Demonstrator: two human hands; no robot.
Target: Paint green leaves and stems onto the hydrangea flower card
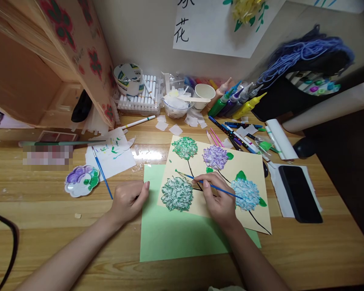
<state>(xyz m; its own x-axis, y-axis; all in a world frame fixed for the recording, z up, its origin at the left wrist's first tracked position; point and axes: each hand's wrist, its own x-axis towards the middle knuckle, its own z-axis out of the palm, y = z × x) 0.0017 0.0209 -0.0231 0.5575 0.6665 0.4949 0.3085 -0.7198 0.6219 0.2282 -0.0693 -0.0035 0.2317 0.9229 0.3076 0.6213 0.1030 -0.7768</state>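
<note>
My right hand (pixel 217 198) pinches a thin blue paintbrush (pixel 223 190) over the cream paper (pixel 218 224). The brush tip is by a small green paint mark above the dark green textured flower (pixel 177 195). Further flower heads on the sheet are a bright green one (pixel 185 148), a purple one (pixel 215 157) and a light blue one (pixel 245 194), with black stems and several green leaves. Beneath lies a light green sheet (pixel 182 238). My left hand (pixel 129 200) rests in a loose fist on the table at the sheet's left edge, with nothing visible in it.
Left are a flower-shaped palette (pixel 75 188), a second paintbrush (pixel 102 173) and a paint-marked tissue (pixel 124 161). Behind stand a marker box (pixel 139 106), a plastic bowl (pixel 177 107), a paper cup (pixel 204 92) and paint bottles (pixel 224 101). A phone (pixel 301 194) lies right.
</note>
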